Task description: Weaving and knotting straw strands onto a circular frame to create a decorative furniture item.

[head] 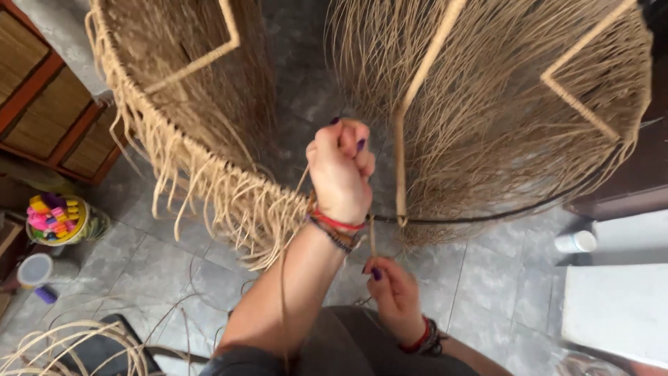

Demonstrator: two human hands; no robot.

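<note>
A large round frame hung with tan fibre strands [487,104] stands in front of me, its black metal ring [501,212] bare on the right and wrapped in knotted fibre [209,181] on the left. My left hand [339,170] is raised in a fist at the ring, closed around a thin strand. Below it my right hand [395,292] pinches the lower end of that strand [372,240], which runs up towards the ring. Both wrists wear red and beaded bracelets.
A wooden cabinet [42,104] stands at the left. Near it are a tub of colourful pieces [56,217] and a white cup [33,270]. A white bottle [576,241] and a white block [619,306] are at the right. Loose fibre coils [69,348] lie on the grey tiled floor.
</note>
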